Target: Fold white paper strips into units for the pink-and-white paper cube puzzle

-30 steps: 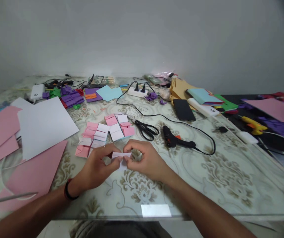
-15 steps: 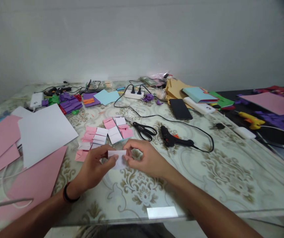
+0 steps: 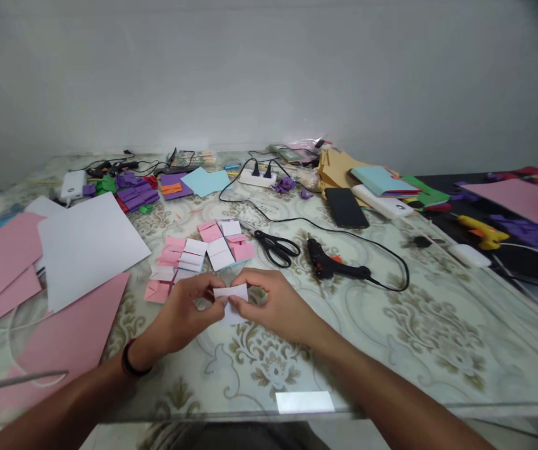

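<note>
Between my two hands is a small piece of white paper [image 3: 234, 317], its top edge folded over toward me. My left hand [image 3: 192, 309] pinches the fold with thumb and index finger from the left. From the right, my right hand [image 3: 269, 304] pinches the same fold, the two thumbs nearly meeting at its middle. Just beyond my hands lie folded pink and white paper pieces [image 3: 219, 252] in loose groups. Black-handled scissors [image 3: 276, 248] rest right of those pieces. A black glue gun [image 3: 332, 262] lies farther right, its cord running back.
Large white [image 3: 91, 250] and pink sheets [image 3: 76, 337] cover the left side. Behind stand a white power strip [image 3: 257, 178] and purple folded papers [image 3: 135, 192]. A black phone [image 3: 345, 207] lies to the right. A yellow glue gun [image 3: 482, 232] sits at far right.
Both thumbs have moved together at the middle of the paper, and my right fingers now reach over its top edge. The fold along the top shows more clearly. The view has shifted slightly.
</note>
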`<state>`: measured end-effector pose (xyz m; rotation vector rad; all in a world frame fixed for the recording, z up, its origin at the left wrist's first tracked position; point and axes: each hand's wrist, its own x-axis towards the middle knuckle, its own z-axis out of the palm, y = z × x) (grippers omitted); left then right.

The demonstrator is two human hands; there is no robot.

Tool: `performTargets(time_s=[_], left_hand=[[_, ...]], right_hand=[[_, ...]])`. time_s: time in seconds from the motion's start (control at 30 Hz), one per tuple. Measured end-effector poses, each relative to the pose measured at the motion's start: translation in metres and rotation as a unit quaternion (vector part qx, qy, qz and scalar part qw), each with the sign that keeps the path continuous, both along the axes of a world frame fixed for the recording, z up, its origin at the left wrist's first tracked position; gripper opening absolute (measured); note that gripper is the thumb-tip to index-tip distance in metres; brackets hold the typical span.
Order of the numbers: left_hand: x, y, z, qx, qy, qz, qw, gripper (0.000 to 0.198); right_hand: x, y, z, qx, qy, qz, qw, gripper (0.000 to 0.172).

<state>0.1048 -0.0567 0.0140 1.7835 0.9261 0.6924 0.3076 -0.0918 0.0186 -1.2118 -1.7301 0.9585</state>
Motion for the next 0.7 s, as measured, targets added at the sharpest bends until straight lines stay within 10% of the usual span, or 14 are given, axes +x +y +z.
performTargets(time_s=[0.7], left_hand=[[-0.003,0.019,0.007,-0.128,-0.159,0.036,0.978,0.019]], right_hand=[[0.019,0.004,0.0,0.043,0.138,-0.073,0.987,0.012]])
